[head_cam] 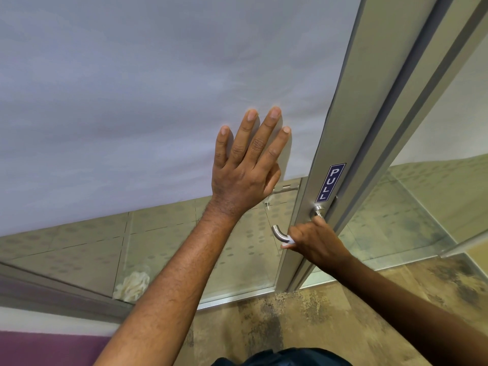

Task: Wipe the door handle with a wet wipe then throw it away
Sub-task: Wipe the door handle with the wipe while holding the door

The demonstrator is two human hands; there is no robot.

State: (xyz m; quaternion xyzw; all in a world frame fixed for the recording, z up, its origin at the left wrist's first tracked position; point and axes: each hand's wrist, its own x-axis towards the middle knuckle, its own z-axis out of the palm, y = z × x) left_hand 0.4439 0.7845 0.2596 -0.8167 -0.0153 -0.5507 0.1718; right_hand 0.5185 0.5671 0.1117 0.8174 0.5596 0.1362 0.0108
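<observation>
Wiping looks to be under way on the door handle (pixel 280 233), a curved steel lever set on the metal stile just below a blue PULL sticker (pixel 330 182). The right hand (pixel 314 240) is wrapped around the middle of the lever, its grip closed over both the bar and a wet wipe (pixel 288 241), of which only a small white corner pokes out at the near left edge of the fist. Folding the wipe inside the fist probably lets it touch the bar all the way round, so a slide along the lever would clean every side at once.

Flat against the frosted glass of the door (pixel 132 101), the left hand (pixel 248 165) has its fingers spread wide and holds nothing; judging by the placing, it steadies the door so it does not swing while the other hand rubs.

Much of the lever is covered by the right hand: only its free curved end to the left and the round base (pixel 319 208) near the stile show. How much of the wipe there is, and whether it is bunched or flat, cannot be told. Something pale and crumpled (pixel 133 285) sits low behind the glass at near left, too blurred to name. No bin shows anywhere, so the throwing-away step is not yet in sight.
</observation>
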